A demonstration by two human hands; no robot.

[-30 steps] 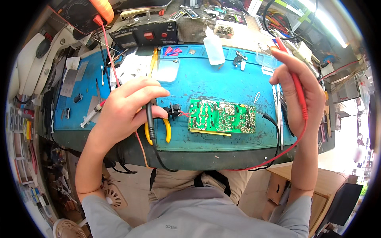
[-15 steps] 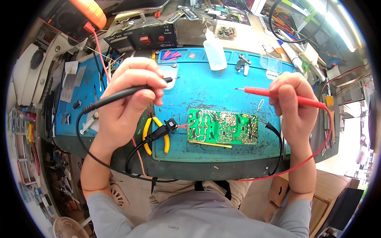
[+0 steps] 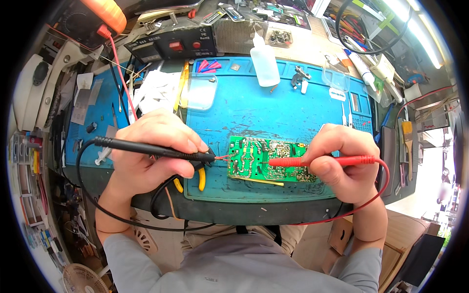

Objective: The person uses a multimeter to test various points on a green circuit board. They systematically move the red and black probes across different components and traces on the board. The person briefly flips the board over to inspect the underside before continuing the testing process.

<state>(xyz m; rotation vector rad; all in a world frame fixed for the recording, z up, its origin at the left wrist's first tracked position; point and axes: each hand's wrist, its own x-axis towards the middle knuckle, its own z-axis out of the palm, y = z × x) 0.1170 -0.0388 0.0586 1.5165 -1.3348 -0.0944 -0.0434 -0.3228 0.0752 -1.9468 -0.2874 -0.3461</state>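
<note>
A green circuit board [image 3: 244, 166] lies solder side up on the blue work mat [image 3: 229, 112], with thin red wires leaving its left end. My left hand [image 3: 156, 146] is closed around a black test probe [image 3: 141, 146], whose front end is by those wires and the black plug connector, mostly hidden behind my fingers. In my right hand [image 3: 339, 158] a red test probe [image 3: 288, 162] points left over the board's middle; I cannot tell whether its tip touches. Yellow-handled pliers [image 3: 202, 179] lie partly covered below my left hand.
Behind the board stand a white squeeze bottle [image 3: 265, 66] and a clear plastic tray [image 3: 200, 92]. A black power unit [image 3: 171, 46] with red switches sits at the back, an orange-cased meter [image 3: 105, 14] at the far left. Both probe leads loop along the near table edge.
Both hands have come down and nearer each other, bringing the probes from above the mat to the board. The black probe is now at its left end, the red one over its middle.
</note>
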